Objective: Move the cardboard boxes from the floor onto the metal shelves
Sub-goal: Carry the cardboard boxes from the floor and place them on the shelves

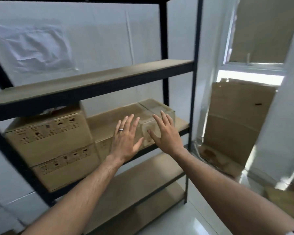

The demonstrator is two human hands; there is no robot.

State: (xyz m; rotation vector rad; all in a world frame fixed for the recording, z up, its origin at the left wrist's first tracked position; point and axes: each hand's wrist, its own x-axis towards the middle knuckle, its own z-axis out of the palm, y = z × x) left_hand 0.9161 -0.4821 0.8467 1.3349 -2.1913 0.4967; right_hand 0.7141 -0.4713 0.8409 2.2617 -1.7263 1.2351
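Observation:
A black metal shelf unit (pixel 164 69) with brown boards stands against the white wall. On its middle board a flat cardboard box (pixel 109 118) lies at the right. Two stacked printed cardboard boxes (pixel 47 143) stand to its left. My left hand (pixel 126 139), wearing a ring, and my right hand (pixel 165 133) are both spread with straight fingers in front of the flat box's near face. Whether the palms touch the box I cannot tell.
Flattened cardboard sheets (pixel 236 119) lean against the wall below a window at the right. More cardboard (pixel 285 199) lies on the white floor at the far right. The upper board (pixel 92 78) and the two lower boards (pixel 148 175) hold nothing visible.

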